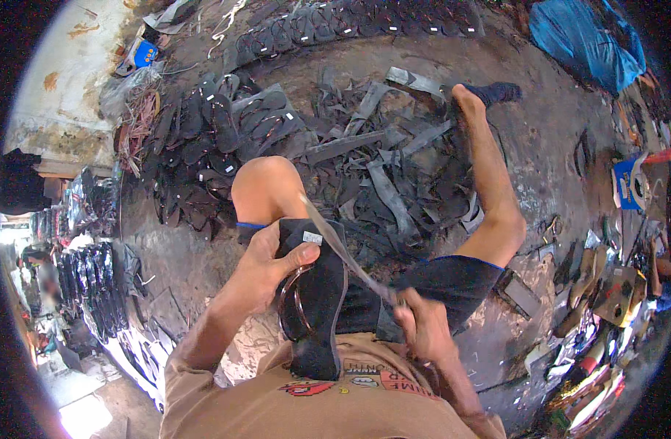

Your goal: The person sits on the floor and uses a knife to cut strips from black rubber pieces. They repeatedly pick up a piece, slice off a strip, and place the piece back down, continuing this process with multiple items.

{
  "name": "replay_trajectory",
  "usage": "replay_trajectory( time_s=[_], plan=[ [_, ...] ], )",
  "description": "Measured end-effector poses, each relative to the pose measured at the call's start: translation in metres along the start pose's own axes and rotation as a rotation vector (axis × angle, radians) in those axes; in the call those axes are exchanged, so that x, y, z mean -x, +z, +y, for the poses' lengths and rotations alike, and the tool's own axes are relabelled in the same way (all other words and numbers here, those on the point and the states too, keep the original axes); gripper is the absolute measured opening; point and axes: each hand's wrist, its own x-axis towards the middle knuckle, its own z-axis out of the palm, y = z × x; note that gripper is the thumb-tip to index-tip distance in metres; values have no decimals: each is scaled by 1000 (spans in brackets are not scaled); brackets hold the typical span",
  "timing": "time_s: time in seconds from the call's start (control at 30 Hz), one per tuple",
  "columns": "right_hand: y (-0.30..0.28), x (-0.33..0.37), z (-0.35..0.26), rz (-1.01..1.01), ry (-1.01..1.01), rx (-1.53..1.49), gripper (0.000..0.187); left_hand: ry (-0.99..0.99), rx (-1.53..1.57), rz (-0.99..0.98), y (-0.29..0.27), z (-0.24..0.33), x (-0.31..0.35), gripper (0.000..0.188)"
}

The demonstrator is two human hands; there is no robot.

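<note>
one black sandal [322, 293]: near end lies against the brown shirt [240, 410], far end is pinched in the left hand [268, 262], thumb on top. one long knife [350, 263]: handle is wrapped in the right hand [423, 322], blade is by the sole's right edge. likely best: firm sandal, shallow even strokes, thumb clear.

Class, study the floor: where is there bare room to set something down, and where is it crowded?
Bare floor shows between the outstretched right leg and the blue-and-white item. A smaller patch lies between the sandal pile and left forearm. Crowded: the middle, under dark scraps, and the lower right, with clutter.
</note>
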Motion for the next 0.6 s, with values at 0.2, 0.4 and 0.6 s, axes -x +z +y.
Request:
replay_trajectory(
  time_s=[0.2, 0.4, 0.6],
  plan=[
    [-63, -87, -62, -150, -217, 56, 47, 5, -204, -21, 1, 19, -7, 48],
    [-84, -145, -95, -281, -275, 98, 60, -68, -152, -34, 1, 24, -13, 45],
    [-53, -174, -39, 174, -317, -246, 44, 212, 51, -30, 15, 44, -17, 41]
  ],
)
